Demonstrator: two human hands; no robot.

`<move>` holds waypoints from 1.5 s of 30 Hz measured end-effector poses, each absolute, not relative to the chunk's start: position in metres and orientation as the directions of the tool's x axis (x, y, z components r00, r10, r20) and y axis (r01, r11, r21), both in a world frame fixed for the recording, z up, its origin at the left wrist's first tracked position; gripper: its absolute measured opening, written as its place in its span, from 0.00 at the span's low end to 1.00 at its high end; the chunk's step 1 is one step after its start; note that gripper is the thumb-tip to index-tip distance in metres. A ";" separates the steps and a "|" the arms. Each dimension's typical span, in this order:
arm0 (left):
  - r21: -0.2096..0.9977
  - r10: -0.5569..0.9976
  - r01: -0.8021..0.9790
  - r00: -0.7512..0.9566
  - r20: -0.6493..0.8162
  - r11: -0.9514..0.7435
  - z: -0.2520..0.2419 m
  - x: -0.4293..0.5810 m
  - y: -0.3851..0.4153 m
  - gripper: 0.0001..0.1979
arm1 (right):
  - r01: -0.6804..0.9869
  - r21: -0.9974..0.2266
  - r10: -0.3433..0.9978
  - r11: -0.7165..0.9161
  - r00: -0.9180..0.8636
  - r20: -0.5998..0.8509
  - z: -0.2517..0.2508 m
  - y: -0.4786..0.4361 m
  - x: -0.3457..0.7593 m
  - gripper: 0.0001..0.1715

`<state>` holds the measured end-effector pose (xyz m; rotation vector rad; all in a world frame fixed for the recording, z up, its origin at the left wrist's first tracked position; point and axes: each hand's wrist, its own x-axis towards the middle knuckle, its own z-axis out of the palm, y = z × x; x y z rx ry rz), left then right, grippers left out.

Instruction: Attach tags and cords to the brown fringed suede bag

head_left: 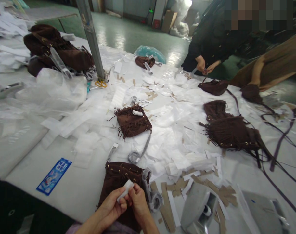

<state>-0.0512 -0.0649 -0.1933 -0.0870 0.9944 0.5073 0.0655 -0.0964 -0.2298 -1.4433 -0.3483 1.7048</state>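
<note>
My left hand (pixel 113 202) and my right hand (pixel 138 198) meet over a dark brown bag (pixel 111 177) at the table's near edge. Between their fingers is a small white wrapped piece (pixel 124 190), gripped from both sides. What it wraps is hidden. Brass-coloured eyelets run along the bag's upper edge. Its strap (pixel 155 200), wound in clear wrap, lies coiled at the right side. Just beyond is a fringed brown bag (pixel 134 125) with a white wrapped piece on top and a wrapped strap (pixel 134 157) trailing toward me.
A blue packet (pixel 54 176) lies at left. Cardboard strips (pixel 168 208) and a grey tape dispenser (pixel 199 206) are near right. More brown bags (pixel 232 131) with long straps lie right. A metal post (pixel 90 39) rises by yellow scissors (pixel 100 84). A co-worker's hands (pixel 205 66) handle a strap opposite.
</note>
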 end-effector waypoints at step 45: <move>0.549 0.565 -0.131 0.176 -0.806 0.825 -0.179 -0.065 -0.077 0.23 | -0.460 -0.613 0.695 -0.642 -0.011 -0.719 -0.206 -0.097 0.048 0.29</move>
